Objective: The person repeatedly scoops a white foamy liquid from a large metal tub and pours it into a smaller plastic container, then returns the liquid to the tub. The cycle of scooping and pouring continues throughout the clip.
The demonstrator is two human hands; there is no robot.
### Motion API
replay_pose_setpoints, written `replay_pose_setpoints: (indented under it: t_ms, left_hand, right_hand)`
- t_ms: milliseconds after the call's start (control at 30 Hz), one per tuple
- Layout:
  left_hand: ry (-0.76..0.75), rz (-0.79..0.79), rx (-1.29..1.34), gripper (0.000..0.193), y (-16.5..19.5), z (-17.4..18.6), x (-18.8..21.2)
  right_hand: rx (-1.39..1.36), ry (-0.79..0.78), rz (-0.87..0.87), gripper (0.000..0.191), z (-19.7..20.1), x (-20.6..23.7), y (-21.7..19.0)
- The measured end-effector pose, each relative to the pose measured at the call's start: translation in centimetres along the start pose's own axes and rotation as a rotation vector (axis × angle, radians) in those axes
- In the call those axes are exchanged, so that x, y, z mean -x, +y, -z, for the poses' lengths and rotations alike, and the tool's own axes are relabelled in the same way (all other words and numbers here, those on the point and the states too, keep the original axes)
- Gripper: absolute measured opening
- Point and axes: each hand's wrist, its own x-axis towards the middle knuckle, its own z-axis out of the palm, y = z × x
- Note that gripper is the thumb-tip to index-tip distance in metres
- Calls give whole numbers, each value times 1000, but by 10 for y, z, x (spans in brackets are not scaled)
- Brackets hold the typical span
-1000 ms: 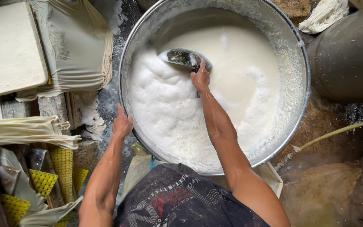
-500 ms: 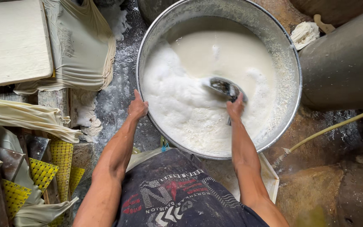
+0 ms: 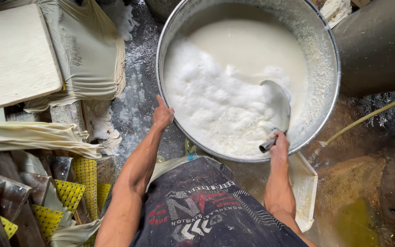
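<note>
Wet, foam-spattered concrete floor (image 3: 136, 98) is seen from above in a cramped workshop; a wide metal basin (image 3: 325, 45) is filled with milky white liquid (image 3: 248, 41), frothy foam (image 3: 211, 100) being gathered on its near side. The left hand (image 3: 162, 114) is laid on the basin's near rim, fingers together and pressed against the metal, nothing being clasped. The right hand (image 3: 279, 144) is clamped around the handle of a metal ladle (image 3: 277, 98), whose bowl is sunk in the foam near the basin's right wall and coated white. Cloth-draped blocks (image 3: 92, 59) topped by a pale wooden board (image 3: 14, 55) are stacked at the left; yellow perforated trays (image 3: 85, 176) are leaned below them. A dark metal drum (image 3: 378, 43) is stood at the right, just beside the basin; a yellowish hose (image 3: 366, 116) is run across the muddy ground beneath it.
</note>
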Motion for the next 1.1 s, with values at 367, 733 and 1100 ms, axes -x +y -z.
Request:
replay_pose_setpoints:
  t_ms: [367,733,1100]
  left_hand:
    - [59,11,58,95,-8,-18,-11]
    - [123,159,35,93,-14,-37,-24]
    - [86,355,49,92,-2,-23,-29]
  right_hand:
    - [-243,-159,-314,14,-145,-66,11]
    - [137,-292,-121,21,-314,-128,-18]
    - [1058,-635,742,62,-390,-77,3]
